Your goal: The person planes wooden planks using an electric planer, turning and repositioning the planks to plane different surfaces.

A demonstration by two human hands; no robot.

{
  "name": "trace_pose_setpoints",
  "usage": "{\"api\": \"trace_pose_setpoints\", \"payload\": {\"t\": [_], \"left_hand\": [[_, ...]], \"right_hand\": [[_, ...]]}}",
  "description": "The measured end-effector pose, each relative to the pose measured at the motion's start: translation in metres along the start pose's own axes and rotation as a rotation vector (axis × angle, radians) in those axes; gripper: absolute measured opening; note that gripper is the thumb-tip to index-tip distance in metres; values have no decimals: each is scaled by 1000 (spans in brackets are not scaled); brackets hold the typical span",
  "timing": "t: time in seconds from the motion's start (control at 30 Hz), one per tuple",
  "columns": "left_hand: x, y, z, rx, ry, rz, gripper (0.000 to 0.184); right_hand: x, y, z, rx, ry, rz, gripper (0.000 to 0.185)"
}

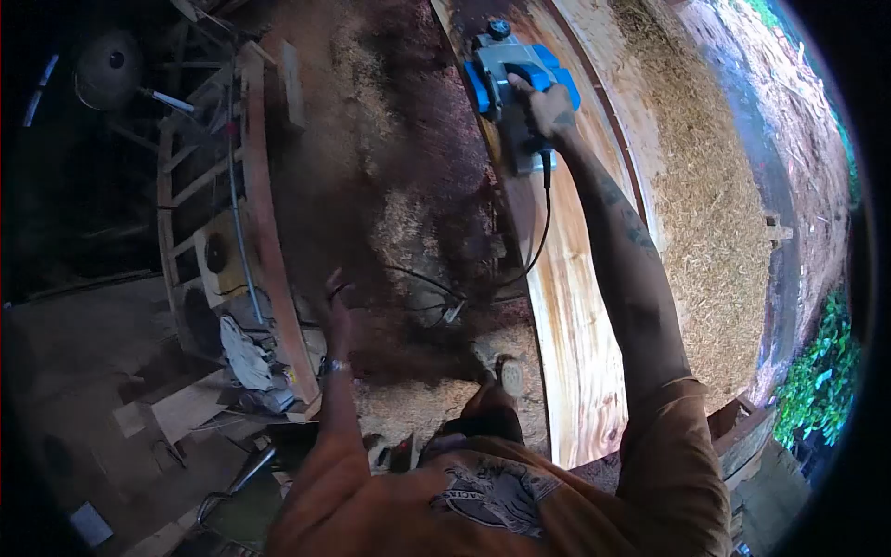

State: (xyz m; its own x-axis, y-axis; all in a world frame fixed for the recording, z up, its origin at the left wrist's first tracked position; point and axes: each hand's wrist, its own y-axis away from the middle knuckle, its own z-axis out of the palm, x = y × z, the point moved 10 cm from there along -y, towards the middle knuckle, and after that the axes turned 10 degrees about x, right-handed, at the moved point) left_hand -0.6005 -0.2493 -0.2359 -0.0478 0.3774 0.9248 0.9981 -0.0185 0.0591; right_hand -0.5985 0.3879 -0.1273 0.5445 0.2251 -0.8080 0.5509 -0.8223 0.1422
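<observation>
A blue and grey corded power planer (pixel 512 84) rests on a long pale wooden board (pixel 580 343) at the upper middle. My right hand (pixel 549 107) is wrapped round the planer's blue handle. From the tool's rear a black cord (pixel 543 232) hangs in a curve and runs left beside the board. My left hand (pixel 338 306) hangs in the air left of the board, fingers apart, holding nothing and near the wooden frame.
A ladder-like wooden frame (pixel 263 223) stands at the left, with a white cloth (pixel 245 355) by its lower end. Wood shavings (pixel 710 223) lie thick to the right. My foot (pixel 509 374) is beside the board, near the cord. Green plants (pixel 821 381) grow at far right.
</observation>
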Motion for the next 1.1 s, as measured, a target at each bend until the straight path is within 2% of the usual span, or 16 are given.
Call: {"api": "trace_pose_setpoints", "payload": {"t": [0.1, 0.2, 0.23, 0.33, 0.37, 0.4, 0.47, 0.5, 0.57, 0.6, 0.7, 0.8, 0.9, 1.0, 1.1], "left_hand": [[57, -12, -61, 66, 9, -42, 36], [103, -38, -88, 33, -58, 158, 37], [89, -49, -99, 109, 45, 166, 36], [111, -98, -82, 211, -145, 116, 38], [100, -117, -70, 159, -101, 61, 42], [90, -136, -57, 109, -59, 4, 46], [110, -180, -17, 90, -56, 88, 51], [121, -201, 3, 80, -28, 151, 54], [121, -242, 31, 53, -195, 182, 38], [121, -261, 41, 44, -280, 199, 36], [75, -321, 60, -10, -128, 41, 34], [83, -353, 79, 27, -30, 37, 41], [89, -376, 92, 34, -194, -116, 42], [51, -403, 83, 107, -81, -139, 36], [56, -422, 77, 175, -115, -209, 31]], "right_hand": [[-14, 12, -12, 25, 49, -20, 88], [0, 1, 2, -32, -17, 35, 83], [-4, 3, 0, -26, -15, 63, 79], [-14, -13, 6, 25, -27, 47, 72], [-11, -19, 14, -43, -61, 137, 73], [-17, -29, 20, -48, -48, 124, 73], [-25, -54, 31, -56, -18, 102, 73], [-37, -66, 30, 33, -34, 2, 71], [-49, -82, 39, -28, 34, 128, 69], [-66, -85, 45, -107, -9, 158, 69], [-91, -133, 63, -30, -21, 41, 68], [-122, -188, 89, -66, -18, 60, 69], [-162, -249, 115, -47, -29, 8, 71], [-183, -315, 149, -49, -9, 18, 75], [-213, -379, 176, -36, 57, -13, 80]]}}
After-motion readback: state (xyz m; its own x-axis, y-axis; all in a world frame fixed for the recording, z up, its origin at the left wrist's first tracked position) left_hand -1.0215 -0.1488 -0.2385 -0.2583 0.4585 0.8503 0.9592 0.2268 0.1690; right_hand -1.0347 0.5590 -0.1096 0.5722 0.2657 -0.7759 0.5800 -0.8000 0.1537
